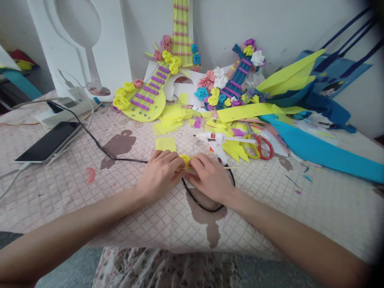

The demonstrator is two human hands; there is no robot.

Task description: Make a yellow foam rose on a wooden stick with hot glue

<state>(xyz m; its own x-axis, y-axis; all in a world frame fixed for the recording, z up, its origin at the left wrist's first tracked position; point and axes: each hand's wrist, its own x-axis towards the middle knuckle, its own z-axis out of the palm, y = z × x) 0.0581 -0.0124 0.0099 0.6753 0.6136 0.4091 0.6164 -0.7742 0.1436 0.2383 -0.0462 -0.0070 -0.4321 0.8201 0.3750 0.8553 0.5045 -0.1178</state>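
Between my two hands is a small crumpled piece of yellow crepe paper (185, 160), pinched at the fingertips. My left hand (162, 170) grips it from the left with curled fingers. From the other side my right hand (210, 176) closes on it too; a thin wooden stick (231, 167) pokes out past that hand, its other end hidden. Just beyond my left fingers lies a flat yellow paper square (166, 144). A white glue gun (214, 140) rests on its side behind my right hand, its black cord (207, 209) looping under my hands.
Red-handled scissors (264, 147) lie among yellow scraps at right. Paper guitars with flowers, a yellow one (147, 100) and a blue one (238, 82), lean at the back. A phone (49, 142) and a power strip (57, 114) occupy the left. Blue paper (327, 154) stretches rightward.
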